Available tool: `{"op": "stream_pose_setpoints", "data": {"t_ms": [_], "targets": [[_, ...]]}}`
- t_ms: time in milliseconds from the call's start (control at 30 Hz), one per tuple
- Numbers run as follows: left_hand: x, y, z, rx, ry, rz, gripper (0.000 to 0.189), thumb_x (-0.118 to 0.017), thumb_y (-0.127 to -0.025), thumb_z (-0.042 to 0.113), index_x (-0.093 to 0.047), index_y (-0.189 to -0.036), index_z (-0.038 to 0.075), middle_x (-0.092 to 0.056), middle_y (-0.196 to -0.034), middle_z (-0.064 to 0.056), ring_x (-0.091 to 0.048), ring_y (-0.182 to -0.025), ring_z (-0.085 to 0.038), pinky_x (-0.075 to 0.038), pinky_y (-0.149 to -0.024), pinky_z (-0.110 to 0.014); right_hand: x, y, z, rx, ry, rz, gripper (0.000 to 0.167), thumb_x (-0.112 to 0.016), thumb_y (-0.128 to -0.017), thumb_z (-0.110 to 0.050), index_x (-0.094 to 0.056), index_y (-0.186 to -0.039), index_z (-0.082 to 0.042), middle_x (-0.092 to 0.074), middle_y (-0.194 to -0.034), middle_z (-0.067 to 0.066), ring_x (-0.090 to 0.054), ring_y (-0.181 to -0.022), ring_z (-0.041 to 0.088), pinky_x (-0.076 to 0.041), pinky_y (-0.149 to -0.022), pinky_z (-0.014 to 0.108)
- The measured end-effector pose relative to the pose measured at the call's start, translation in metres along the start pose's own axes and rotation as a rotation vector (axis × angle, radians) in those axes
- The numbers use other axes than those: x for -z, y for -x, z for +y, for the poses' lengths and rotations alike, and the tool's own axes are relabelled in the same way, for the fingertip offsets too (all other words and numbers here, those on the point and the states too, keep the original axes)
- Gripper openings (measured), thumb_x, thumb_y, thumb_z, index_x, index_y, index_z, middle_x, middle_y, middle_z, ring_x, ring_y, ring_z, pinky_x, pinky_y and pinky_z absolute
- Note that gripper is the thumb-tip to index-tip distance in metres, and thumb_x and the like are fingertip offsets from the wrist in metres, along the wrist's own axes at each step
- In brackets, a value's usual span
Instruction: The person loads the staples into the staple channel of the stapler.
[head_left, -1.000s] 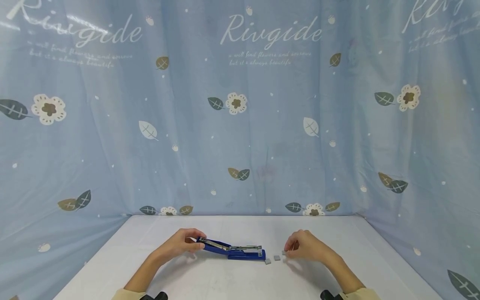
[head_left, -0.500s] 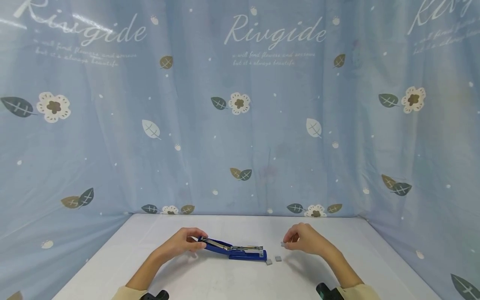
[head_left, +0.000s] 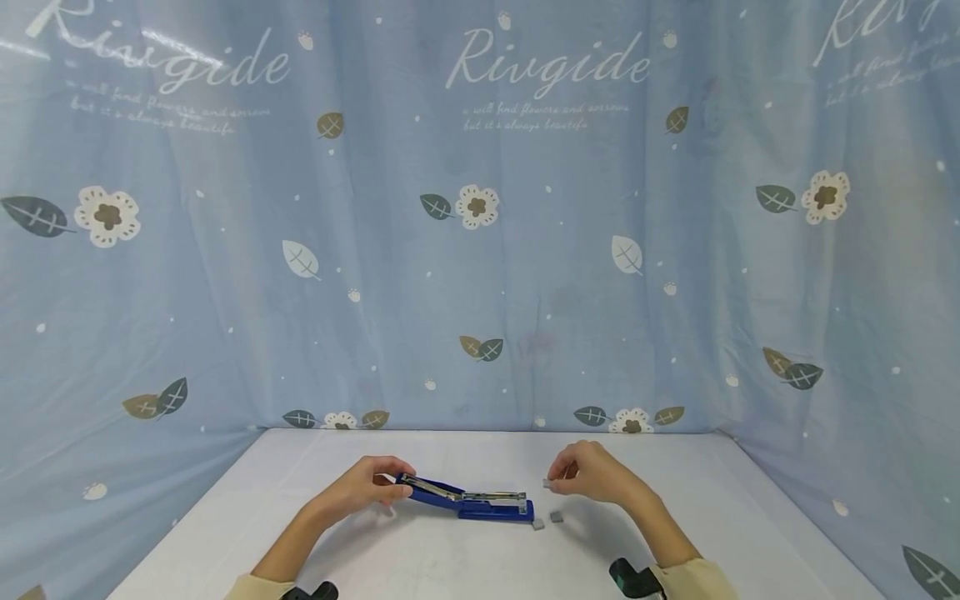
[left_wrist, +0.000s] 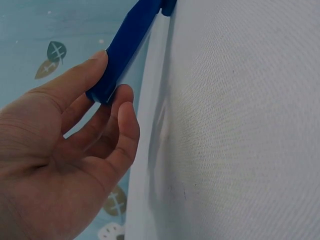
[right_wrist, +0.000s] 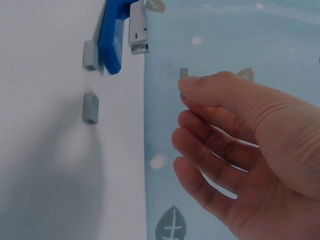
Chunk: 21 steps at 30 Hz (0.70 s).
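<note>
A blue stapler [head_left: 495, 514] lies on the white table, opened wide, its base flat and its top arm tilted back to the left. My left hand [head_left: 363, 487] pinches the end of that raised arm between thumb and fingers; the left wrist view shows the blue arm [left_wrist: 125, 47] there too. Above the table, just right of the stapler's front end, my right hand [head_left: 596, 477] pinches a short grey staple strip [right_wrist: 183, 72] between thumb and index finger. Two more grey strips, one nearer [head_left: 537, 524] and one farther right [head_left: 557, 517], lie beside the base.
The white table [head_left: 450, 575] runs back to a blue curtain [head_left: 480, 292] printed with leaves and flowers, which also hangs along both sides. Dark wrist-worn devices, one at the left wrist [head_left: 311, 592] and one at the right [head_left: 636, 578], sit by the sleeves.
My right hand has lifted the staple strip off the table and carried it up and left, toward the stapler's front end. The left hand stays on the raised arm.
</note>
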<state>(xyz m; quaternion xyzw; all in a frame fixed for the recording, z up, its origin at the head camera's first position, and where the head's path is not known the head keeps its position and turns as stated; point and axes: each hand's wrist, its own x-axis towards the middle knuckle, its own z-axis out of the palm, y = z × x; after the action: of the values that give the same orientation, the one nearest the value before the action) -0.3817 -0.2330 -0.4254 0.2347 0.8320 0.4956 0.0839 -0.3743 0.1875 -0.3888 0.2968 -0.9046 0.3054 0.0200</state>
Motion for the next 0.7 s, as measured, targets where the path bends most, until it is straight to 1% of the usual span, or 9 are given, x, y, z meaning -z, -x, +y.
{"op": "stream_pose_setpoints", "data": {"t_ms": [167, 300, 467, 700], "targets": [[0.000, 0.000, -0.001, -0.001, -0.003, 0.000, 0.043, -0.070, -0.091, 0.025, -0.061, -0.125, -0.001, -0.064, -0.120, -0.016, -0.067, -0.092, -0.024, -0.057, -0.073, -0.034, -0.003, -0.004, -0.002, 0.009, -0.014, 0.006, 0.008, -0.077, -0.084, -0.018, -0.075, -0.087, -0.011, -0.069, -0.080, -0.004, -0.059, -0.071, 0.010, -0.050, -0.062, 0.019], [0.000, -0.001, -0.004, -0.001, 0.002, -0.004, 0.041, -0.070, -0.092, 0.025, -0.062, -0.125, 0.002, -0.065, -0.117, -0.014, -0.067, -0.090, -0.021, -0.057, -0.073, -0.035, -0.006, -0.006, -0.002, 0.027, -0.018, 0.003, 0.008, -0.077, -0.084, -0.017, -0.075, -0.087, -0.010, -0.070, -0.081, -0.003, -0.059, -0.070, 0.008, -0.050, -0.062, 0.019], [0.000, -0.001, -0.005, 0.006, 0.013, -0.008, 0.038, -0.070, -0.092, 0.024, -0.063, -0.124, 0.005, -0.064, -0.116, -0.012, -0.067, -0.090, -0.021, -0.057, -0.074, -0.036, -0.011, -0.009, -0.003, 0.019, -0.007, -0.001, 0.005, -0.076, -0.085, -0.017, -0.075, -0.088, -0.013, -0.070, -0.081, -0.005, -0.059, -0.070, 0.006, -0.051, -0.063, 0.018], [0.001, -0.001, -0.005, 0.002, -0.003, -0.004, 0.040, -0.070, -0.092, 0.025, -0.063, -0.125, 0.004, -0.065, -0.117, -0.013, -0.067, -0.088, -0.020, -0.057, -0.073, -0.034, -0.015, -0.015, -0.007, 0.026, -0.017, -0.008, 0.004, -0.076, -0.085, -0.017, -0.075, -0.087, -0.013, -0.070, -0.080, -0.005, -0.060, -0.069, 0.007, -0.052, -0.063, 0.019]]}}
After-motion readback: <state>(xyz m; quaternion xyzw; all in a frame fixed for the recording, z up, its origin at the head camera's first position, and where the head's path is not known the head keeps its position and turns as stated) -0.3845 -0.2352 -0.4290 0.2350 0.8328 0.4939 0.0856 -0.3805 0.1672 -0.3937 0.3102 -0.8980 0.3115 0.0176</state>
